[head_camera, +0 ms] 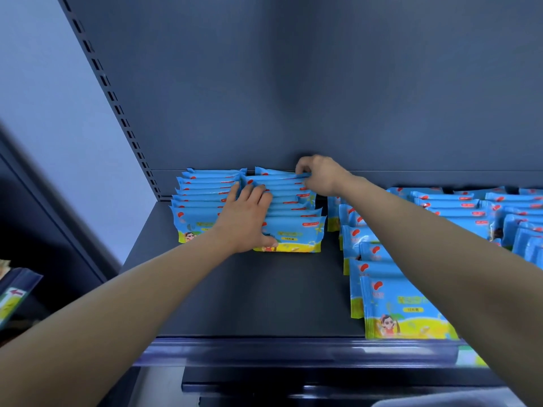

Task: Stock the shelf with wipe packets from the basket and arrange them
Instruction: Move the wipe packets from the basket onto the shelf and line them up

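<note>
– Two short rows of packets [296, 227] stand on edge at the back left of the shelf [249, 304], one just beside the other. Where are the hands?
– Both are on the row nearer to the middle. The left hand [246, 218] lies on top of it, near the gap between the two rows. Its fingers [258, 195] are almost straight and press on the upper edges. The thumb rests against the face of the front packet [293, 233].
– And the right hand [318, 174]?
– It is at the far end of the same row, close to the back panel [293, 83]. Its fingertips are bent and pinch the upper edge of the back packet [276, 172], which stands upright.
– Is the left row [202, 198] touched?
– The side of the left hand seems to meet it, but one cannot tell for sure.
– What is around them?
– To the right, apart from these two, the long rows [411, 304] hold more of the same packets, and the nearest one reaches the front rail [293, 351]. At the left a slotted upright [117, 104] rises beside the back panel. Low at the left edge a part of another package [11, 292] shows on a neighbouring rack, blurred.
</note>
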### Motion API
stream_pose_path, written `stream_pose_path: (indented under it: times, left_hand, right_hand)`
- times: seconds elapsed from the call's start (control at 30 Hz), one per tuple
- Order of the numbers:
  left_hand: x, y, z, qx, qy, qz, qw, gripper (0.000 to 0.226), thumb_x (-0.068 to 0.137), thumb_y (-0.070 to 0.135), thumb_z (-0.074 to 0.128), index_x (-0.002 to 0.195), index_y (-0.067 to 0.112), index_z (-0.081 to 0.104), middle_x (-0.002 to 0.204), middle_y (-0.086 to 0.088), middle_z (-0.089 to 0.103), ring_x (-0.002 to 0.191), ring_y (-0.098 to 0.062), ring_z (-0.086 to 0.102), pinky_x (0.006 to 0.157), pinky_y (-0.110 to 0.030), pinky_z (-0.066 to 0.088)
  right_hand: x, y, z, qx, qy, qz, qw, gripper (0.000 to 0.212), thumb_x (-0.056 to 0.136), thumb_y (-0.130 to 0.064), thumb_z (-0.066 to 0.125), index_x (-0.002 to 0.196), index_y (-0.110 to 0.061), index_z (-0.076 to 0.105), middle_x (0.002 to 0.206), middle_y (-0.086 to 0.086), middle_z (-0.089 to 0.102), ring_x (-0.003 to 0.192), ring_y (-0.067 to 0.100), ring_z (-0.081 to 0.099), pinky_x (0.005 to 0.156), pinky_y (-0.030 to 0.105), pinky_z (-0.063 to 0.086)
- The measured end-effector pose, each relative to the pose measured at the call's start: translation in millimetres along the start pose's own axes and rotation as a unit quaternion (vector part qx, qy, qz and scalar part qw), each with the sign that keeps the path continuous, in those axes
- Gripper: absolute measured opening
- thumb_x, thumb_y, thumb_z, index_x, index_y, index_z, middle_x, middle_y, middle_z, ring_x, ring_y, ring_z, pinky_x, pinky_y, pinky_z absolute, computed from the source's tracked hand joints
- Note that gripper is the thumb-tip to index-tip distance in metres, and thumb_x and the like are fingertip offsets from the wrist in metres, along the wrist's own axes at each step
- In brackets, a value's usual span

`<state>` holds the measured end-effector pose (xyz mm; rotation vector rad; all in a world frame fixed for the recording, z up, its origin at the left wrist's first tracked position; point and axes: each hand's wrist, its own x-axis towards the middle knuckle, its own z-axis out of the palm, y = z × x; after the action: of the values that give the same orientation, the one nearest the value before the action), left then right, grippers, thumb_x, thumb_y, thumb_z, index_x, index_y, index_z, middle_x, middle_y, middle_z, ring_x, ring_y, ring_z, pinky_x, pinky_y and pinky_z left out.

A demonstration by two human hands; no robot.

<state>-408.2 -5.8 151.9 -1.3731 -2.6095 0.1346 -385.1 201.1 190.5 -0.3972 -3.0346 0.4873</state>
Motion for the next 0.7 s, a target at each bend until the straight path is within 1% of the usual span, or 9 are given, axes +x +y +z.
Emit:
stream_pose_path:
  times: [0.07,0.13,0.17,0.27,0.37,0.5,0.6,0.67,0.7]
  left_hand:
    - [0,-1,0,-0.013,-0.011,-0.012,1.0,0.102,0.068,0.068,0.061,0.144,0.015,0.018,0.15,-0.003,0.021,0.141,-0.025,0.016,0.117,-0.049,0.005]
    - [1,0,0,-0.01,-0.025,-0.021,0.999,0.105,0.071,0.068,0.059,0.146,0.013,0.012,0.153,-0.005,0.016,0.143,-0.027,0.011,0.117,-0.049,0.005]
    - [1,1,-1,-0.002,-0.029,-0.022,0.999,0.105,0.072,0.068,0.058,0.147,0.011,0.011,0.153,-0.006,0.015,0.143,-0.028,0.011,0.118,-0.048,0.004]
    - [0,4,-1,0.008,-0.021,-0.021,1.0,0.105,0.071,0.067,0.059,0.146,0.009,0.015,0.152,-0.007,0.018,0.14,-0.029,0.015,0.118,-0.046,0.005]
    - [-1,5,-1,0.001,-0.017,-0.025,1.0,0.106,0.069,0.068,0.059,0.146,0.009,0.015,0.151,-0.007,0.018,0.14,-0.029,0.015,0.118,-0.044,0.007]
    - [-1,4,-1,0.01,-0.013,-0.021,1.0,0.106,0.068,0.07,0.058,0.145,0.01,0.016,0.15,-0.006,0.021,0.138,-0.028,0.019,0.118,-0.043,0.008]
    - [0,4,-1,0.009,-0.013,-0.024,1.0,0.107,0.068,0.071,0.058,0.145,0.01,0.017,0.149,-0.006,0.022,0.138,-0.028,0.02,0.118,-0.043,0.008]
    - [1,6,-1,0.007,-0.019,-0.029,0.999,0.108,0.068,0.071,0.058,0.146,0.009,0.015,0.15,-0.008,0.019,0.139,-0.029,0.018,0.118,-0.044,0.007]
    - [1,7,-1,0.005,-0.026,-0.031,0.999,0.109,0.069,0.071,0.058,0.146,0.009,0.013,0.152,-0.01,0.015,0.14,-0.031,0.016,0.118,-0.044,0.006]
  right_hand:
    - [-1,-4,3,0.024,-0.016,-0.009,1.0,0.034,0.09,-0.015,0.055,0.124,-0.018,0.056,0.124,0.006,0.054,0.108,0.021,0.053,0.086,0.028,0.043]
    - [0,-6,7,0.019,-0.021,-0.007,1.0,0.037,0.092,-0.021,0.055,0.129,-0.019,0.054,0.127,0.005,0.053,0.113,0.021,0.052,0.088,0.026,0.041]
    - [0,-6,8,0.028,-0.017,-0.002,0.999,0.033,0.093,-0.022,0.054,0.126,-0.018,0.055,0.122,0.005,0.055,0.109,0.021,0.053,0.085,0.026,0.041]
    - [4,-6,9,0.066,0.011,0.022,0.998,0.018,0.094,-0.021,0.049,0.106,-0.014,0.061,0.099,0.003,0.059,0.094,0.022,0.058,0.075,0.028,0.043]
    - [7,-9,12,0.068,0.045,0.07,0.994,0.015,0.091,-0.01,0.048,0.096,-0.015,0.061,0.101,0.007,0.062,0.094,0.026,0.06,0.077,0.033,0.051]
    - [11,-6,13,0.045,0.051,0.11,0.992,0.027,0.086,0.001,0.041,0.102,-0.004,0.063,0.108,0.015,0.062,0.095,0.032,0.061,0.08,0.036,0.054]
    - [13,0,6,0.046,0.051,0.13,0.989,0.028,0.087,0.001,0.043,0.105,-0.002,0.064,0.11,0.017,0.063,0.101,0.034,0.061,0.085,0.037,0.053]
    - [12,1,1,0.069,0.038,0.139,0.987,0.029,0.09,-0.003,0.046,0.112,-0.002,0.064,0.114,0.016,0.063,0.109,0.033,0.059,0.092,0.036,0.05]
    - [11,1,-1,0.081,0.038,0.146,0.985,0.028,0.091,-0.005,0.046,0.113,-0.002,0.064,0.114,0.016,0.063,0.108,0.032,0.059,0.093,0.037,0.049]
